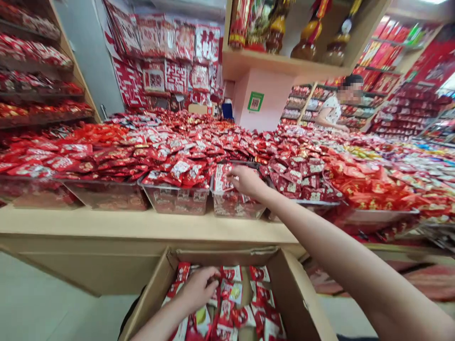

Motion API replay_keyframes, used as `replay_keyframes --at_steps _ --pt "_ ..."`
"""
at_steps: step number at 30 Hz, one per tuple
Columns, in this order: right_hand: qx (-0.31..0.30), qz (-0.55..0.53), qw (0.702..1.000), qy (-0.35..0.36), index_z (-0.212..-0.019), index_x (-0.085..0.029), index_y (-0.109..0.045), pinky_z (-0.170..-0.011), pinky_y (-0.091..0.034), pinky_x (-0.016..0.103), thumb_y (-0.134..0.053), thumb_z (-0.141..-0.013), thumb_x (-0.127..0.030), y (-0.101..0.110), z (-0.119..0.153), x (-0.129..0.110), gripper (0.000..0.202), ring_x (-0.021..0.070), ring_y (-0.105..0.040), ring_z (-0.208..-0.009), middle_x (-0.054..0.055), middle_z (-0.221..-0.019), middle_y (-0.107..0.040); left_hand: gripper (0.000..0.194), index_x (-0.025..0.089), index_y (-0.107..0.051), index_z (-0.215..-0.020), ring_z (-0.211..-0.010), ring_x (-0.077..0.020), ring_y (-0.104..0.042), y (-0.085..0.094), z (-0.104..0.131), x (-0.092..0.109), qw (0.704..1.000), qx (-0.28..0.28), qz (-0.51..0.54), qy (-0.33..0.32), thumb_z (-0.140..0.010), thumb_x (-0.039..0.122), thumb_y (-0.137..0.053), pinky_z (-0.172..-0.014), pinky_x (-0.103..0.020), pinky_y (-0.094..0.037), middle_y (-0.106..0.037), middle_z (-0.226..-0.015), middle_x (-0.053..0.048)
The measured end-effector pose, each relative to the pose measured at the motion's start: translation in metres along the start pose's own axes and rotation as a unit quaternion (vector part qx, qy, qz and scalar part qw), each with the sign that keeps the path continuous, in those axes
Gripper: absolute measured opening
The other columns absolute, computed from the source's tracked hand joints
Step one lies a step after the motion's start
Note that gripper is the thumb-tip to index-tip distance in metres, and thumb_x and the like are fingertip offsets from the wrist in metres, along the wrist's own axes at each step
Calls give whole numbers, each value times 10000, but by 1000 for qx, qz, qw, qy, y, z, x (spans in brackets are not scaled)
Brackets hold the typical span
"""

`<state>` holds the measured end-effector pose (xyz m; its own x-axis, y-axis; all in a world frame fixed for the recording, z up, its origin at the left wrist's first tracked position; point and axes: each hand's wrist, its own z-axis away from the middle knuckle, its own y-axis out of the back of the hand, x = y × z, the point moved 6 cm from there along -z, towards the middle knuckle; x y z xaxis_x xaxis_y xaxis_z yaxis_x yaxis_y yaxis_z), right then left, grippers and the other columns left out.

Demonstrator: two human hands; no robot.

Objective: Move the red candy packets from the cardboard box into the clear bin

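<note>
My right hand (247, 182) reaches out over a clear plastic bin (238, 208) on the counter. Its fingers are pinched at the right edge of a red and white packet (222, 178), which lies at the bin's top. Lower down, my left hand (202, 285) is inside an open cardboard box (298, 293). Its fingers curl down among small red and white packets (243, 316); what they grip, if anything, is hidden. Several packets lie loosely in the box, with bare cardboard showing between some of them.
Bins heaped with red packets (179, 170) line the wooden counter (117, 225). Dark red packets (298, 177) fill the bin on the right. A shelf (263, 61) with bottles overhangs the counter. Another person (334, 106) stands at the far right, behind the heaps.
</note>
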<state>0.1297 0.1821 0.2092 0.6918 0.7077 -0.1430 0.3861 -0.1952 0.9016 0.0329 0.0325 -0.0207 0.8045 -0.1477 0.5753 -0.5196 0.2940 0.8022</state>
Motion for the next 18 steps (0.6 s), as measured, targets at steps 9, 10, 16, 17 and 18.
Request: replay_keyframes --at_steps 9,10,16,17,18 --pt "-299 -116 945 68 -837 -174 -599 -674 -402 222 -406 -783 -192 -89 162 -57 201 140 -559 -743 46 -801 -630 238 199 -621 -856 -914 -252 -535 -31 7 -38 987 -126 -72 68 -628 230 -561 -782 -320 -376 -629 -905 -78" --pt "-371 -83 924 45 -812 -170 -609 -653 -407 225 -411 -769 -170 -116 180 -52 202 150 -571 -725 54 -787 -638 233 204 -622 -845 -884 -252 -551 -33 7 -40 984 -138 -79 75 -622 232 -563 -753 -316 -391 -636 -884 -75" --pt "-448 -19 894 -27 -944 -181 -597 -629 -431 279 -472 -683 -78 -205 214 -26 307 226 -596 -778 100 -845 -646 199 214 -621 -825 -816 -230 -579 -34 5 -39 976 -169 -110 83 -657 235 -518 -682 -285 -410 -651 -850 -65" --pt "-449 -18 893 -30 -971 -201 -587 -645 -433 285 -477 -678 -78 -208 215 -24 336 230 -590 -808 95 -871 -643 195 214 -621 -822 -828 -227 -575 -33 6 -39 975 -168 -115 84 -663 228 -510 -689 -282 -407 -649 -860 -64" --pt "-449 -17 893 -33 -987 -216 -580 -657 -434 292 -475 -683 -86 -209 217 -23 347 234 -585 -831 93 -891 -639 192 216 -619 -821 -840 -225 -570 -32 6 -39 975 -166 -119 86 -670 223 -501 -694 -282 -405 -646 -871 -64"
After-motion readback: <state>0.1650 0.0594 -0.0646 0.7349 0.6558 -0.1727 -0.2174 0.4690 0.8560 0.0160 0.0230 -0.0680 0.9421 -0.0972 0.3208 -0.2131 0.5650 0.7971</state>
